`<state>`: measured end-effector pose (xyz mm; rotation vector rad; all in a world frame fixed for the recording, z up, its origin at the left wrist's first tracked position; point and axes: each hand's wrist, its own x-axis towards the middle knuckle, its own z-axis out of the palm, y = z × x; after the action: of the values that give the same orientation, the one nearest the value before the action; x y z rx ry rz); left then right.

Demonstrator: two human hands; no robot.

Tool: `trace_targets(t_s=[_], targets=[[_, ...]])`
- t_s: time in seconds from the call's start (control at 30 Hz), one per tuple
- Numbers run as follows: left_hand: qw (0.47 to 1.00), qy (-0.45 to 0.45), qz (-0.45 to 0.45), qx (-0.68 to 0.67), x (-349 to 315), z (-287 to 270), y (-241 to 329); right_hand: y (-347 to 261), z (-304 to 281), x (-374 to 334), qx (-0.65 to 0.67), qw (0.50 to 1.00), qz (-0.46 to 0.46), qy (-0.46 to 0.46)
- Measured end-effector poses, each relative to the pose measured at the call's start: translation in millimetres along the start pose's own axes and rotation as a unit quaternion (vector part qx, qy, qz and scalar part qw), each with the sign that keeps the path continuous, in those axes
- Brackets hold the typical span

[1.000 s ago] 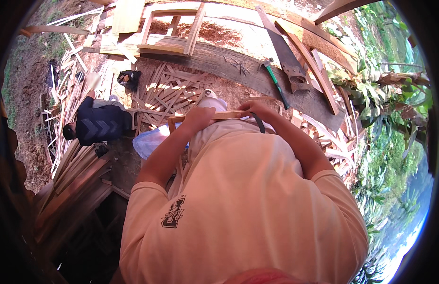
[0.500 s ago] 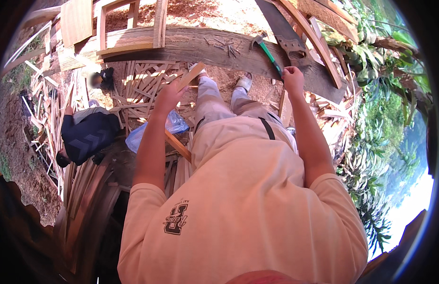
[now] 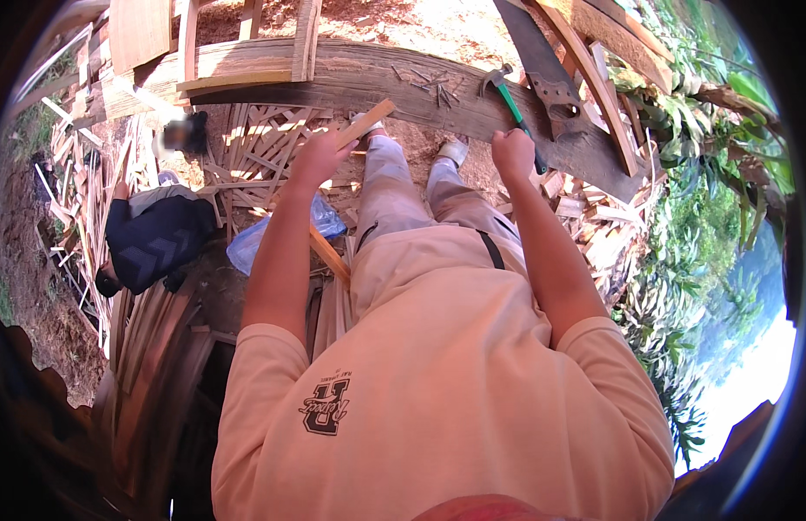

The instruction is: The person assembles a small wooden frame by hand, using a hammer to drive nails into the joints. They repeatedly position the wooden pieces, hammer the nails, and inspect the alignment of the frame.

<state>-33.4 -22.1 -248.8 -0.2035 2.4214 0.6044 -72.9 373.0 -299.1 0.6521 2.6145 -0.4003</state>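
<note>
My left hand (image 3: 319, 159) is closed around a short flat strip of pale wood (image 3: 366, 122), which points up and to the right, short of the long plank (image 3: 368, 97). Closed too, my right hand (image 3: 513, 154) is by the plank's near edge, just left of the hammer's grip; what its fingers hold, if anything, is hidden. The hammer (image 3: 513, 106), with a green and black handle, lies on the plank, its head at the far end. Several loose nails (image 3: 437, 85) are scattered on the plank to the left of it.
A handsaw (image 3: 550, 82) lies right of the hammer. A wooden frame (image 3: 246, 80) rests on the plank's left part. Offcuts (image 3: 259, 143) and a clear bluish plastic bag (image 3: 325, 219) litter the ground. Another person in dark clothing (image 3: 160, 243) crouches at the left. Leafy plants (image 3: 680, 234) grow at the right.
My right hand has drawn left and nearer to me, away from beside the hammer's handle end, which now shows. The wood strip in my left hand has shifted slightly right and farther out.
</note>
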Motion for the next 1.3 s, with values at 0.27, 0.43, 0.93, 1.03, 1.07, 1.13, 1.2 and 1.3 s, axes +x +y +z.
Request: trace_targets(t_s=[0.27, 0.43, 0.93, 1.03, 1.07, 1.13, 1.2, 1.3], targets=[[1.000, 0.014, 0.012, -0.012, 8, -16, -1, -72, -55, 10, 0.282, 0.939, -0.128, -0.147], [0.998, 0.058, 0.027, -0.007, 33, -12, -21, -112, -30, 57, 0.284, 0.944, -0.155, -0.062], [0.998, 0.058, 0.001, -0.012, 34, -14, -14, -134, -3, 11, 0.040, 0.944, -0.325, -0.040], [0.998, 0.068, -0.005, -0.004, 37, -7, -17, -135, 1, 8, 0.021, 0.943, -0.329, -0.037], [0.997, 0.073, -0.007, 0.000, 38, -4, -19, -136, 1, 7, 0.018, 0.942, -0.332, -0.038], [0.997, 0.071, -0.002, -0.003, 37, -9, -15, -133, 6, 10, 0.011, 0.942, -0.332, -0.037], [0.998, 0.064, -0.004, 0.001, 36, -12, -14, -133, 6, 8, 0.017, 0.939, -0.343, -0.034], [0.998, 0.055, -0.010, 0.007, 35, -14, -15, -134, -4, 1, 0.045, 0.928, -0.367, -0.043]])
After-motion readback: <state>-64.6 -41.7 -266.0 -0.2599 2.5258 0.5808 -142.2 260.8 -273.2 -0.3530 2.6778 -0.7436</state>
